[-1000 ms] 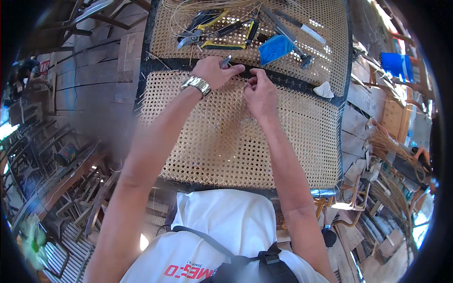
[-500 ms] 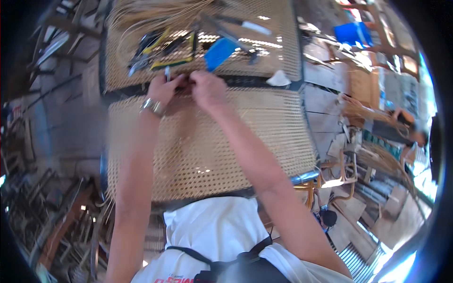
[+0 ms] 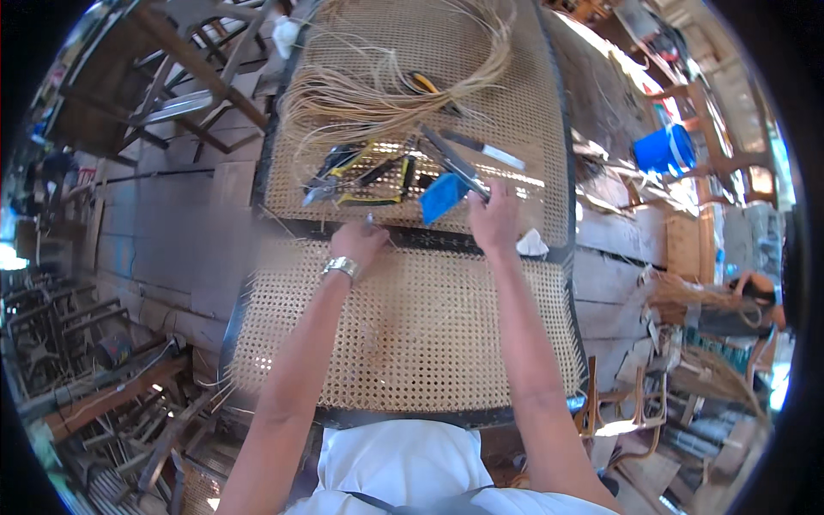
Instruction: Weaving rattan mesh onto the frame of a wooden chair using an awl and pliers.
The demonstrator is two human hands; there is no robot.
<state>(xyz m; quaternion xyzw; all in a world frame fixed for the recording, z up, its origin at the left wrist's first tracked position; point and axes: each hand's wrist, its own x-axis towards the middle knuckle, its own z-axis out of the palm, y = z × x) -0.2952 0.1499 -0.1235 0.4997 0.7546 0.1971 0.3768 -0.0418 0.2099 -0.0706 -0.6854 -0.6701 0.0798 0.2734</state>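
My left hand (image 3: 359, 244), with a metal-banded watch (image 3: 343, 267) at the wrist, rests on the black cross rail (image 3: 438, 239) between two woven cane panels. Its fingers are curled, and a small pale tip (image 3: 370, 220) shows by them; what it belongs to is unclear. Further right, my right hand (image 3: 495, 219) grips the near end of a long dark tool (image 3: 448, 154) lying slantwise on the far cane panel (image 3: 536, 112). The tool's kind is unclear. Beside it is a flat blue piece (image 3: 442, 198). Yellow-and-black pliers (image 3: 373, 201) lie left of these.
The near cane panel (image 3: 412, 335) spans the space before me. Cane strands (image 3: 369, 107) lie beyond the tools, near a knife-like tool (image 3: 502, 155). A white scrap (image 3: 532, 244) sits right of my right hand. Wooden frames (image 3: 193, 73) and a blue bucket (image 3: 665, 152) stand around.
My hands, close together on the rail before, are now apart. My right hand has moved right and taken hold of the long tool. The whole view has shifted.
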